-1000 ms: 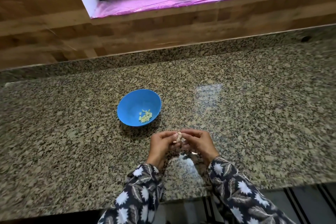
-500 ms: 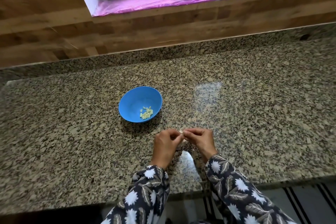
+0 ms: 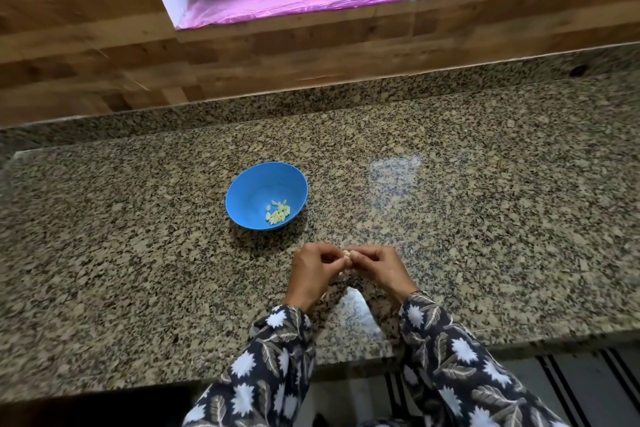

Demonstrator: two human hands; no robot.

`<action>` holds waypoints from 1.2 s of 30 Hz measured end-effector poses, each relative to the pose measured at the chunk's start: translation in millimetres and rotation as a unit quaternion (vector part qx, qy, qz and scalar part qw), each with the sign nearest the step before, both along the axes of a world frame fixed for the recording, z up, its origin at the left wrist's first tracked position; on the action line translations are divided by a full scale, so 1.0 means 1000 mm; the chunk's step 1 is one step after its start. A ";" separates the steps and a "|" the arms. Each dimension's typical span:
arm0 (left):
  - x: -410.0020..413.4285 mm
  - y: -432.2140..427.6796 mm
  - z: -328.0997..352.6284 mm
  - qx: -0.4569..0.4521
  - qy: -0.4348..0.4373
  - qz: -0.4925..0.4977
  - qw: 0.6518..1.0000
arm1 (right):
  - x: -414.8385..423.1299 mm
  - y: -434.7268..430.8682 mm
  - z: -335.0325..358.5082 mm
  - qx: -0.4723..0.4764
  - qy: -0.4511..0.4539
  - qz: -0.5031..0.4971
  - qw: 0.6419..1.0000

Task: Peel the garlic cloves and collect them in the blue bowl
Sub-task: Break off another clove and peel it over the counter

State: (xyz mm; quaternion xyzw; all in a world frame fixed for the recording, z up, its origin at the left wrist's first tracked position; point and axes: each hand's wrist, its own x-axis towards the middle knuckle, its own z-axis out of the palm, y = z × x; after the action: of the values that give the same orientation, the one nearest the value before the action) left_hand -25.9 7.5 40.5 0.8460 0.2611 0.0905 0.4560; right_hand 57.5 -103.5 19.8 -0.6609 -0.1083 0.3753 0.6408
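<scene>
Both hands have closed in on each other since a second ago, and the strip of skin that stood up between them no longer shows; the peeling looks well under way. Furthest left sits the blue bowl (image 3: pixel 250 188), upright on a speckled stone counter (image 3: pixel 485 218); a small heap of peeled cloves (image 3: pixel 278 212) lies inside it, toward its near right side. Just nearer than the bowl and slightly to its right, the left hand (image 3: pixel 311 270) is curled, fingertips pinching one end of a garlic clove (image 3: pixel 347 256); this clove is a pale speck, mostly hidden, held a little above the counter and outside the bowl. Right of the bowl again, the right hand (image 3: pixel 381 267) is curled the same way, pinching the other end; whether any skin remains on the clove is too small to tell. Judging by this, the clove is nearly ready to go in; the bowl is near, so the drop should be a short reach.
</scene>
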 end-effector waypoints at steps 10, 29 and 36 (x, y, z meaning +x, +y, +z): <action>-0.001 -0.011 -0.023 0.179 -0.017 -0.008 0.984 | -0.003 0.000 -0.008 0.037 0.093 -0.074 0.992; 0.027 0.019 -0.018 0.059 0.162 0.009 0.985 | 0.044 -0.038 -0.013 -0.339 -0.323 -0.021 0.883; 0.033 0.010 -0.020 0.213 0.139 -0.036 0.967 | 0.018 -0.018 -0.006 -0.248 -0.401 -0.040 0.881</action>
State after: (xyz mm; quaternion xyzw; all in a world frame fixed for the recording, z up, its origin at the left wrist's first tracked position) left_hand 6.8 17.3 20.0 0.9366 0.2663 0.0093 0.2276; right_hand 75.9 -121.7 13.5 -0.8959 -0.2327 0.0672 0.3725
